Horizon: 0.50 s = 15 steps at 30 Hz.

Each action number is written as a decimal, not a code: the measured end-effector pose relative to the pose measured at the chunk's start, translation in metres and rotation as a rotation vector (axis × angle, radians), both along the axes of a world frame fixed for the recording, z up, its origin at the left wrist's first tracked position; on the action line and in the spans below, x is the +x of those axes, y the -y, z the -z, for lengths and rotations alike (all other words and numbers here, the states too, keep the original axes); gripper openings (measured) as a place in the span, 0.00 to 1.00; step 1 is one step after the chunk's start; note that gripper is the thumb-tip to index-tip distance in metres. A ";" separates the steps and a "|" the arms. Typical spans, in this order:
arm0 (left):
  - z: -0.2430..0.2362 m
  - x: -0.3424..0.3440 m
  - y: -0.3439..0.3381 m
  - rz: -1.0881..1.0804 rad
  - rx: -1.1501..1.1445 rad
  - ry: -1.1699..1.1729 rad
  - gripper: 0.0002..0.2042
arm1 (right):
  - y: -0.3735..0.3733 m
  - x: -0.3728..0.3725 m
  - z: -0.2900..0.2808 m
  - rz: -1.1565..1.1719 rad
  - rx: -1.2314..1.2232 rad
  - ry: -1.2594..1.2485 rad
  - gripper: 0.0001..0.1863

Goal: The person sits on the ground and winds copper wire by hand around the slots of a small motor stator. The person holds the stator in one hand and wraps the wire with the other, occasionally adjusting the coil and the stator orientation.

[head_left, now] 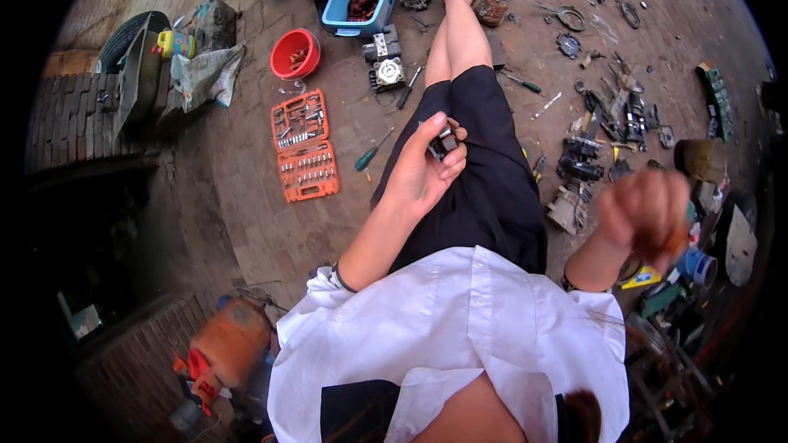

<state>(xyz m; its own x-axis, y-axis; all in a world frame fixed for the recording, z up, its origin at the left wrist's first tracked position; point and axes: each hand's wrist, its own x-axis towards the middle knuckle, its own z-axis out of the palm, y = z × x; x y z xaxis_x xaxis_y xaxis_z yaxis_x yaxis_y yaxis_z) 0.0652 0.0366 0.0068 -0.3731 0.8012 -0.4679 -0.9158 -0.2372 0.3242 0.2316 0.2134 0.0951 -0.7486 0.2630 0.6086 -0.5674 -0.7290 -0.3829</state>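
Above my lap, my left hand [427, 160] is closed around a small dark metal part [444, 144] with shiny faces. Its exact kind does not show, and the fingers hide some of it. Off to the right, my right hand [644, 213] is raised over the scattered machine parts and smeared by motion. An orange-brown blur [675, 246] shows at its lower edge; whether the hand holds this, I cannot tell.
An open orange socket set [310, 190] lies at the left, near a green-handled screwdriver [366, 159]. Beyond it stand a red bucket [277, 61] and a blue tub [391, 2] holding copper-coloured pieces. Dark machine parts [580, 168] litter the right side. An orange tank [232, 340] stands lower left.
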 end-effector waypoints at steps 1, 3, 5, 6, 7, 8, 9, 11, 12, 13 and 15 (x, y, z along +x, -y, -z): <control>0.003 0.001 -0.002 0.008 -0.021 -0.011 0.11 | 0.006 -0.007 -0.006 -0.109 0.209 -0.094 0.04; 0.010 0.005 -0.005 0.033 -0.039 -0.046 0.10 | 0.024 -0.012 -0.010 -0.313 0.257 -0.088 0.10; 0.011 0.008 -0.010 0.078 -0.033 -0.093 0.10 | 0.042 -0.021 -0.018 -0.395 0.340 -0.095 0.11; 0.011 0.010 -0.010 0.080 -0.060 -0.114 0.10 | 0.047 -0.027 -0.022 -0.434 0.399 -0.111 0.11; 0.009 0.012 -0.010 0.081 -0.087 -0.134 0.11 | 0.050 -0.027 -0.022 -0.437 0.384 -0.125 0.11; 0.007 0.014 -0.009 0.081 -0.115 -0.155 0.13 | 0.053 -0.027 -0.023 -0.441 0.369 -0.138 0.11; 0.003 0.017 -0.008 0.065 -0.153 -0.199 0.16 | 0.055 -0.027 -0.024 -0.443 0.355 -0.150 0.12; 0.003 0.021 -0.004 0.087 -0.146 -0.237 0.17 | 0.055 -0.027 -0.026 -0.447 0.342 -0.163 0.12; 0.003 0.021 -0.001 0.098 -0.146 -0.260 0.17 | 0.054 -0.028 -0.028 -0.447 0.334 -0.174 0.12; 0.004 0.020 0.001 0.105 -0.119 -0.247 0.17 | 0.056 -0.027 -0.032 -0.406 0.308 -0.145 0.12; 0.004 0.018 0.005 0.121 -0.064 -0.219 0.18 | 0.051 -0.023 -0.038 -0.312 0.232 -0.134 0.12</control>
